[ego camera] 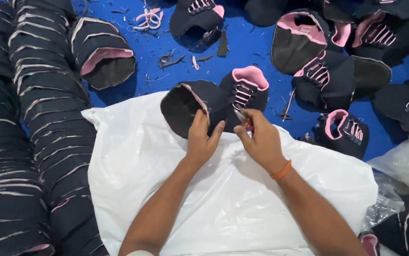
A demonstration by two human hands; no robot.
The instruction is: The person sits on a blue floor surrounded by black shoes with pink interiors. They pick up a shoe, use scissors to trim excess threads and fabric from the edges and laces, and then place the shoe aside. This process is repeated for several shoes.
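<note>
Shoe upper (pixel 199 106), dark navy with pink lining, sits centre frame at the far edge of the white plastic sheet (pixel 223 189). Opening faces left, laced toe end points right toward upper-right of frame, so long axis runs roughly left-right, tilted slightly up to the right

Left hand (pixel 202 140) is directly below it, fingers closed on the rim of the opening, thumb out to the right. It's the nearer hand and the one pinning the upper

Right hand (pixel 260 140) just right of the left, nearly touching it, fingers pinched on a small tool (pixel 242 117), looks like snips with a reddish handle; tip points up-left at the upper's edge beside the laces. Can't tell if the blades are on the fabric

Both forearms come in from bottom of frame, converging. Orange band (pixel 281 169) on right wrist

Around it: stacked nested uppers (pixel 48 118) fill left side, loose finished uppers (pixel 327 71) upper right, trimmed scraps (pixel 171 59) on the blue floor (pixel 242 42) top centre
</note>
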